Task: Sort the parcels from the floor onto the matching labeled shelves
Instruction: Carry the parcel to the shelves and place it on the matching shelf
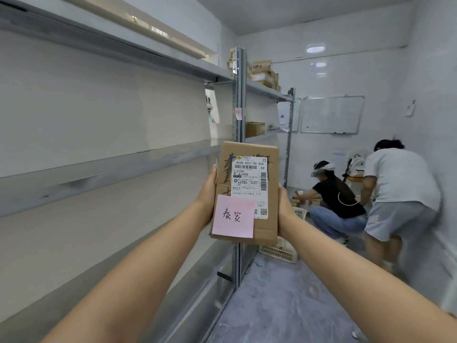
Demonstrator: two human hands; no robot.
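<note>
I hold the cardboard parcel (247, 191) upright at the frame's centre, my left grip (207, 191) closed on its left edge and my right grip (284, 206) on its right edge. A pink sticky note (233, 216) covers its lower left corner, and grey metal shelves (111, 167) fill the left of the frame.

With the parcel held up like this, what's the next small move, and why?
Probably read the pink note and look for the matching shelf tag: both hands, left hand and right hand, hold the parcel upright, and the near shelves show no readable tag.
</note>
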